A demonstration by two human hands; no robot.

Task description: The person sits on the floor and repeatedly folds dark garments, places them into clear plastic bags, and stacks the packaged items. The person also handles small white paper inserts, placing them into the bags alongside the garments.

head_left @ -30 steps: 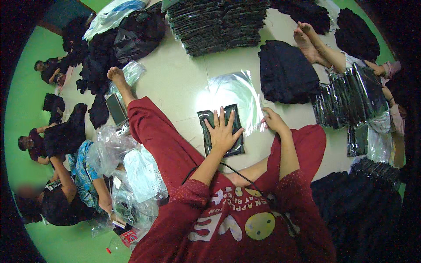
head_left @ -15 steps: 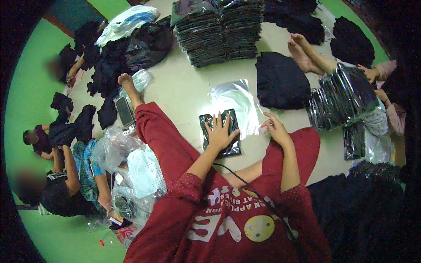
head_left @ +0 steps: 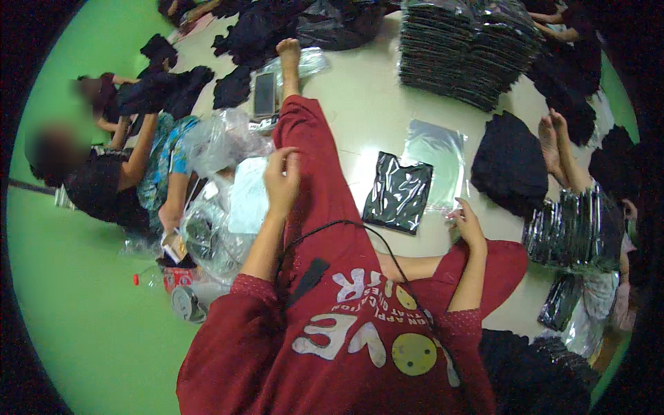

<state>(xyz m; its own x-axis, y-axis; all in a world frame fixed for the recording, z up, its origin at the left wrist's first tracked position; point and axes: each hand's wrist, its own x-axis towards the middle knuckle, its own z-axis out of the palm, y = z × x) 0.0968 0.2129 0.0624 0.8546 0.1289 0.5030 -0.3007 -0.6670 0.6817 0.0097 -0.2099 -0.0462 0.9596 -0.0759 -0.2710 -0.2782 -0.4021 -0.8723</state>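
My left hand (head_left: 282,178) is raised over my left thigh, next to a pale blue-white sheet (head_left: 247,197). Its fingers are loosely bent, the thumb stands apart, and I see nothing in it. Above my right knee, my right hand (head_left: 467,225) has its fingertips pinched at the lower corner of a clear flat plastic bag (head_left: 440,155) on the floor. What they pinch is too small to make out. Left of that bag lies a black folded garment in glossy clear plastic (head_left: 398,192), with neither hand touching it.
Tall stacks of bagged black garments (head_left: 463,52) stand ahead. A black cloth pile (head_left: 510,166) and more packed garments (head_left: 570,232) are at right. Crumpled clear plastic (head_left: 221,142), a phone (head_left: 264,94) and a bottle (head_left: 153,279) lie left. Co-workers sit around. A black cable (head_left: 325,225) crosses my lap.
My left hand has lifted off the black bagged garment and moved left over my thigh. The view has turned left. My right hand stays beside the clear bag.
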